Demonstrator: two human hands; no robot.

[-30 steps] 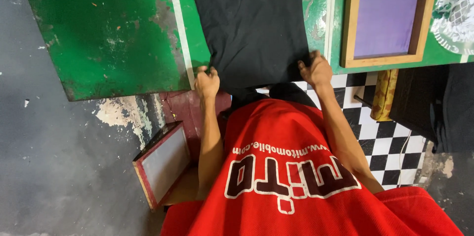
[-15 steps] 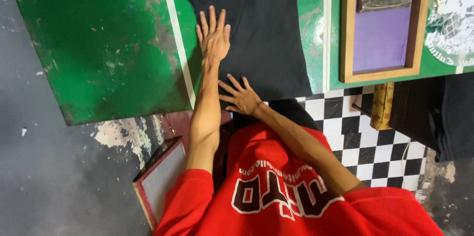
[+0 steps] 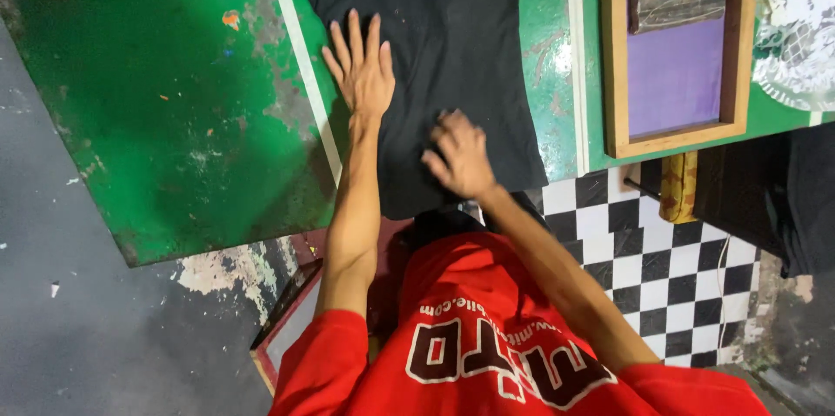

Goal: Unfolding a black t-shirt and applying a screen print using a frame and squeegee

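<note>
Two open hands, left hand [image 3: 364, 77] flat and right hand [image 3: 461, 157] blurred, press black shirt [image 3: 452, 42] smooth; top cut off.

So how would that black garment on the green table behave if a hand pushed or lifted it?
The black garment is probably floppy: it lies flat and its lower edge droops off the green table. Pushed, it would likely bunch rather than slide whole. The left hand and right hand press on it.
</note>
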